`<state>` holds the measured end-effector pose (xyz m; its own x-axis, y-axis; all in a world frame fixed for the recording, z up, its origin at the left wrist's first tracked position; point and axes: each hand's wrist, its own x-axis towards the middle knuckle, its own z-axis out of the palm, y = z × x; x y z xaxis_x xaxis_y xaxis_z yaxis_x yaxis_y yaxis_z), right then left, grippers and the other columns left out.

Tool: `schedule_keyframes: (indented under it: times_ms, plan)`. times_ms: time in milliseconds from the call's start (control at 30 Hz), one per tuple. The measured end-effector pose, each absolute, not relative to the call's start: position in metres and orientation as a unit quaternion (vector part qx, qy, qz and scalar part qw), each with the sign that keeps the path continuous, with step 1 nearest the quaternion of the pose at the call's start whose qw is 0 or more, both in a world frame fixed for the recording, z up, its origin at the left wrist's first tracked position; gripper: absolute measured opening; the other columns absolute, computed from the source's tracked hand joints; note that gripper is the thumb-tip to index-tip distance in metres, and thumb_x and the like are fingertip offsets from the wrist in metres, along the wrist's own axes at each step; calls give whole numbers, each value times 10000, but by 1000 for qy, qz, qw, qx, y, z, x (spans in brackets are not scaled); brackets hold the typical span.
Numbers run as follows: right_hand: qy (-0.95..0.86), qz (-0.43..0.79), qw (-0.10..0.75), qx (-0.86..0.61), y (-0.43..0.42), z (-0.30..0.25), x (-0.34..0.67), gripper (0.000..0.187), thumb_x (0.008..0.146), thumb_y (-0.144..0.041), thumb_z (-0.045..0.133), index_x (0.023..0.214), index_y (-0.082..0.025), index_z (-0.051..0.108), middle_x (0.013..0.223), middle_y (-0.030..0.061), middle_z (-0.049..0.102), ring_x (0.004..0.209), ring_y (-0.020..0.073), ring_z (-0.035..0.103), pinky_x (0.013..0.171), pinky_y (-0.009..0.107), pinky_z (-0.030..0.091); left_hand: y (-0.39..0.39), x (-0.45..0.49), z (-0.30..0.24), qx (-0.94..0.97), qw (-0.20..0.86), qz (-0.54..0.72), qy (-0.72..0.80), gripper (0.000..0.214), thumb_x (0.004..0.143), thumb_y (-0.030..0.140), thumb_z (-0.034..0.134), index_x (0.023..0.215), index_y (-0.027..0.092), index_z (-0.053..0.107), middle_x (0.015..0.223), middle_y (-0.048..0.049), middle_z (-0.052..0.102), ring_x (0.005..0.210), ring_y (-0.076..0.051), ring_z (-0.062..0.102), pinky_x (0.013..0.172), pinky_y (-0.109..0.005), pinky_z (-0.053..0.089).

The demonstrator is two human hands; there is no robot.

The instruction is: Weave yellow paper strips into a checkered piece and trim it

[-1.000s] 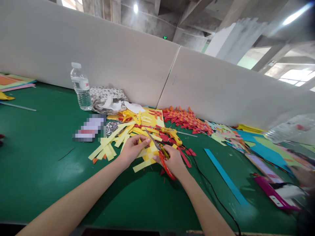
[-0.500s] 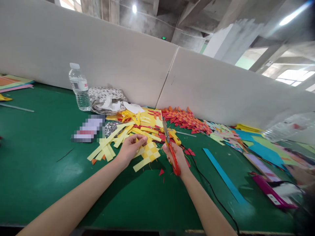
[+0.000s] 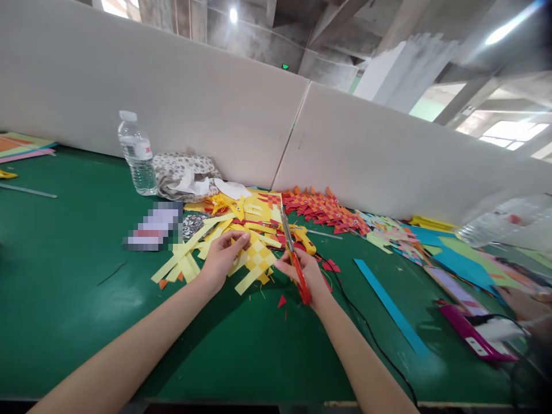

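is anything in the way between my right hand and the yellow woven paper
No, nothing visible: your right hand, gripping the scissors, is close beside the woven paper that your left hand holds. The glue gun lies beyond the scissors, not in between.

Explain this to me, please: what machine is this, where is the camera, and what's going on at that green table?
There is no machine: these are a person's bare hands. Every picture comes from one camera worn on the head, looking forward and down. The left hand pinches a yellow checkered paper piece between its fingers; the right hand holds red-handled scissors. On the green table lie yellow strips, red-and-orange checkered pieces and a blue strip; a water bottle stands behind.
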<state>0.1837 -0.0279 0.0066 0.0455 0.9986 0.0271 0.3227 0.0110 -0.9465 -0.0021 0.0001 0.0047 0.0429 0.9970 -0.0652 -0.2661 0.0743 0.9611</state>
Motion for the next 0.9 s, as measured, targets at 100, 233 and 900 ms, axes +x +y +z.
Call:
schedule_keyframes:
  times_ms: [100,233,900]
  plan:
    - [-537,442,458,-554,-30,9,179,397,494,-400,752,707,-183,497,710,-12,561,559,105,483,466,215,374,1,-1,2,414,591,529,446,341,610,491,675,774,197,626,695,1,596,606,-97,505,448,-175,295]
    - [-513,472,475,-538,-30,7,177,388,488,-353,764,703,-183,489,674,-27,538,515,91,476,458,219,385,1,1,0,409,607,517,444,359,596,484,687,791,190,623,709,-6,596,590,-98,519,436,-178,292]
    - [-416,510,548,-516,-26,4,181,291,643,-410,684,689,-193,496,623,-27,559,409,65,449,436,236,454,1,0,-2,454,644,491,373,465,551,167,738,981,179,562,807,-21,679,715,-133,625,691,-250,473]
